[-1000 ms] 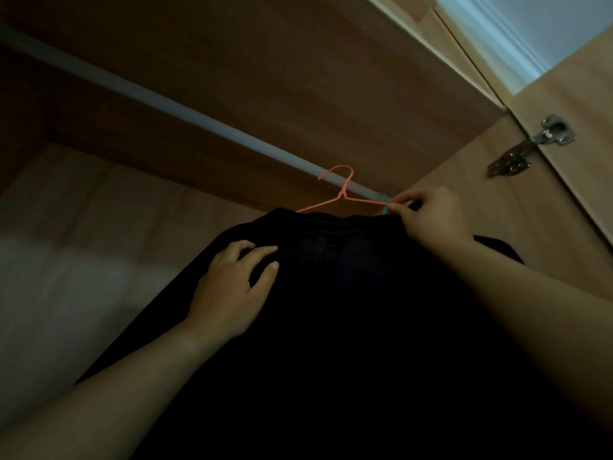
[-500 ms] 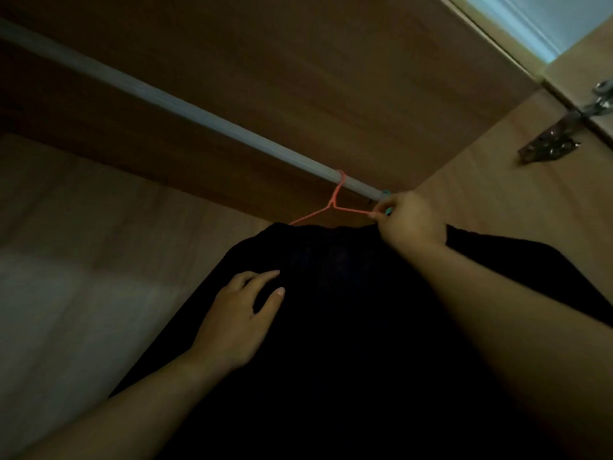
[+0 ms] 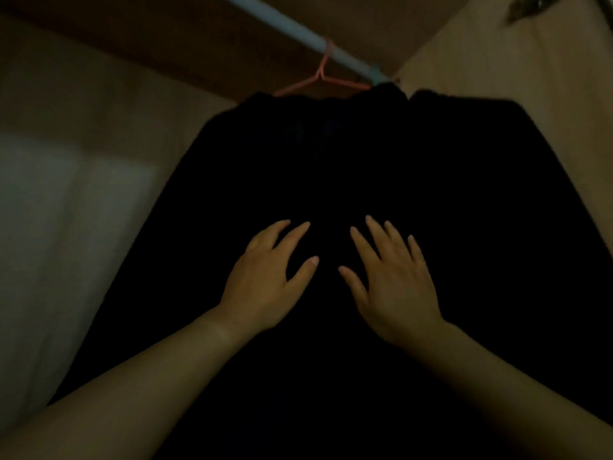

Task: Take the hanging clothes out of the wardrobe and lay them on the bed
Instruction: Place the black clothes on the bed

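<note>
Forearms: two bare forearms rise from the bottom corners and converge toward the middle.
Left hand [image 3: 265, 287]: released, fingers straight and spread, palm laid flat on the dark cloth; it grasps nothing.
Right hand [image 3: 394, 287]: likewise released, fingers fanned and flat on the cloth, just beside the left hand, thumbs pointing at each other with a narrow gap between.
Black garment [image 3: 331, 154]: soft, matt, nearly featureless in the dim light. It widens downward from a narrow top and fills the lower frame beneath both hands. It hangs inside the wardrobe, its top edge well above the fingertips.
Hanger [image 3: 320, 74]: thin pink wire, triangular shoulders disappearing into the garment's top, hook over the rail.
Rail [image 3: 298, 26]: smooth pale round bar, running diagonally toward the right wall.
Wardrobe [image 3: 497, 68]: flat wood-grain panels, lighter on the right side, darker brown overhead; the left panel carries a pale patch of light.
Metal fitting [image 3: 527, 9]: blurred, at the top right edge; kind unclear.
</note>
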`<action>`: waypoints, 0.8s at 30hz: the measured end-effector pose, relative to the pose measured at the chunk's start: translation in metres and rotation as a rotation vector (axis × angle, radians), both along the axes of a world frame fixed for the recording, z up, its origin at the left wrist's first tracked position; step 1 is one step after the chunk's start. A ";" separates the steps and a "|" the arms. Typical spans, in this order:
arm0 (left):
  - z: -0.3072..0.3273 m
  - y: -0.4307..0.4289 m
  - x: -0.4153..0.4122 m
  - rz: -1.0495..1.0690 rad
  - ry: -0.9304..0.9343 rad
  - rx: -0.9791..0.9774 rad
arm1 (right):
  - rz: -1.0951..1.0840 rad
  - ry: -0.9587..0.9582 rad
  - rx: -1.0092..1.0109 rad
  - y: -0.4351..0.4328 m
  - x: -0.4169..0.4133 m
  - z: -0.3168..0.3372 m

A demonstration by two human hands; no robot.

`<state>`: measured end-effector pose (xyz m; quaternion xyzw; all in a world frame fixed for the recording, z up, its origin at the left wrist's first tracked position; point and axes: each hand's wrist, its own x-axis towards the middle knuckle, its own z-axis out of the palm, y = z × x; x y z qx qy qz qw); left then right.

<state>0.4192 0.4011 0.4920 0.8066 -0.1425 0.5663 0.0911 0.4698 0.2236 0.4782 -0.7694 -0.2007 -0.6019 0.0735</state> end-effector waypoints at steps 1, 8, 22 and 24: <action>-0.017 -0.001 -0.001 0.004 0.007 0.016 | -0.005 0.011 -0.021 -0.003 -0.001 -0.026; -0.151 -0.006 -0.021 -0.111 0.255 0.103 | -0.122 0.280 -0.113 -0.028 -0.052 -0.185; -0.417 -0.071 -0.142 -0.471 0.771 0.184 | -0.260 0.971 0.164 -0.101 -0.271 -0.432; -0.441 -0.095 -0.163 -0.535 0.804 0.230 | -0.349 1.014 0.234 -0.112 -0.310 -0.457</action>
